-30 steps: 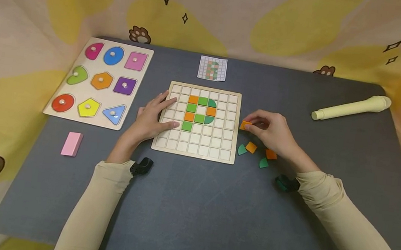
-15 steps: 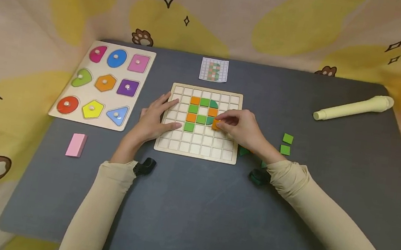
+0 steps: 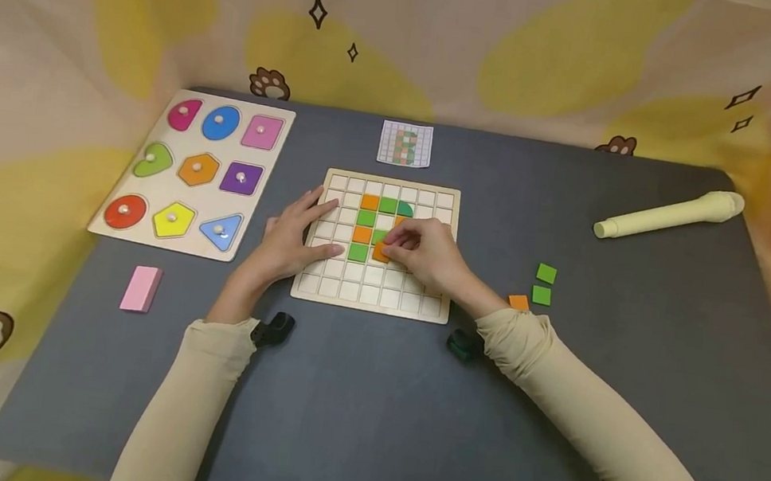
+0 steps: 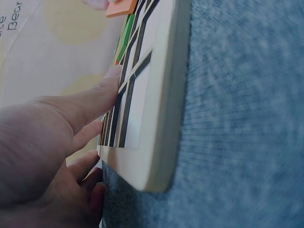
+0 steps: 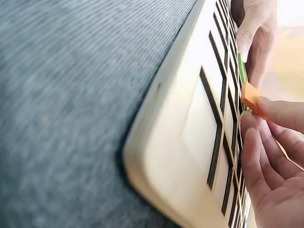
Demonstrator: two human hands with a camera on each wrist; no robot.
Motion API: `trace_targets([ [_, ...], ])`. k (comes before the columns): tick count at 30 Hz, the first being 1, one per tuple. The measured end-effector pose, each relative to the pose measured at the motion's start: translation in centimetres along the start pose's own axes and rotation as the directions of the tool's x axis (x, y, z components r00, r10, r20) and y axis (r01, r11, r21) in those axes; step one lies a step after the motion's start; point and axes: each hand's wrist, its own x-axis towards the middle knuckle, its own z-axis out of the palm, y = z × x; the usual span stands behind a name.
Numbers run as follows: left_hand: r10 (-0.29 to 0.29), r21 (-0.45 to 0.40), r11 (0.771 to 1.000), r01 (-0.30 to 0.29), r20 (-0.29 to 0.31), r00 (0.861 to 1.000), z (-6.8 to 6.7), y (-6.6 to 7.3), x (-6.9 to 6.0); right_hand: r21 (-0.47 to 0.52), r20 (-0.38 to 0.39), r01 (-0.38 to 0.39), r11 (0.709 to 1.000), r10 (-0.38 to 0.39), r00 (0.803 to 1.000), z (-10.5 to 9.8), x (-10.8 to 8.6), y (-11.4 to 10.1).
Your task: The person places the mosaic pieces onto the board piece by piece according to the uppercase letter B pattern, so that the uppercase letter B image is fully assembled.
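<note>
A wooden grid board (image 3: 370, 309) lies mid-table with orange, green and teal tiles set in its cells. My left hand (image 3: 286, 243) rests over its left edge, fingers spread, the thumb lying on the grid. Between thumb and fingers, my right hand (image 3: 429, 254) pinches an orange square tile (image 3: 380, 253), tilted at a cell right of the lowest green tile (image 3: 358, 252). In the right wrist view the same orange tile (image 5: 251, 97) shows at the fingertips, close to the grid. My right hand covers some tiles on the board's right part.
Behind the board lies a small pattern card (image 3: 405, 144). A knobbed shape puzzle (image 3: 191, 175) and a pink block (image 3: 141, 289) are at left. On the right are loose green tiles (image 3: 542, 295), an orange tile (image 3: 518, 302) and a pale yellow microphone-shaped object (image 3: 670, 215).
My right hand has carried the orange tile leftward from beside the board, over its right side, to the cell near the lowest green tile. My left hand stays on the board's edge.
</note>
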Motion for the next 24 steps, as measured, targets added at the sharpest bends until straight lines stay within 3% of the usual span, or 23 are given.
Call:
trace_targets([
  [15,0.013,0.013,1.000,-0.013,-0.019,1.000,-0.48,-0.11,0.35,-0.047,0.010,0.049,0.998,-0.049,0.999,0.55,0.80,-0.28],
  [24,0.028,0.005,1.000,-0.027,-0.037,0.999,0.23,-0.12,0.12,-0.057,0.006,0.031,0.998,-0.031,1.000,0.56,0.37,-0.13],
])
